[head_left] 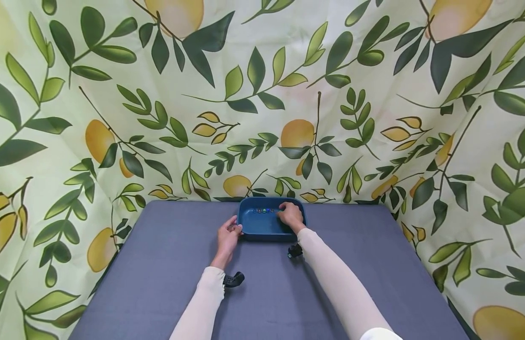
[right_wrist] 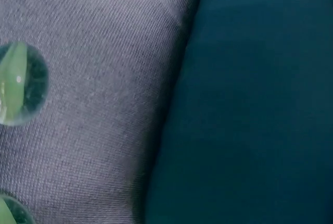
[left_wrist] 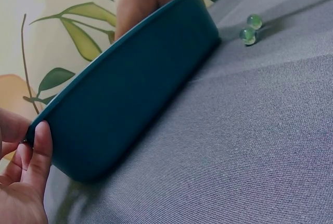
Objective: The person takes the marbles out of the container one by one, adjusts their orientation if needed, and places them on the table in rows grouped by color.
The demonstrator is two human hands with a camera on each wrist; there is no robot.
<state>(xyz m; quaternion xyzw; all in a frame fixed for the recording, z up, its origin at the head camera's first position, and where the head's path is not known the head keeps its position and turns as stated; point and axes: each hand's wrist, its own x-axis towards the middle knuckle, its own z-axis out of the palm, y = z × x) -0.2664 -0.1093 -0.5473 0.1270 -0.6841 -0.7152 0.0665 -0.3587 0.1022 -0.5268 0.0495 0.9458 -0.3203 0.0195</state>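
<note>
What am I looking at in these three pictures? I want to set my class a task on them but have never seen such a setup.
A person works with two bare hands and wears three cameras. The head view looks down at a grey-clothed table before a leaf-print backdrop. The left hand grips the corner of a blue tray; the right hand reaches into it, beside a row of marbles. The left wrist view shows the tray's outer wall and two green marbles lying on the cloth outside it. The right wrist view shows that wall and marbles close up.

We see a grey-blue cloth-covered table [head_left: 169,283] before a backdrop [head_left: 118,94] printed with green leaves and yellow lemons, hung behind and at both sides.
</note>
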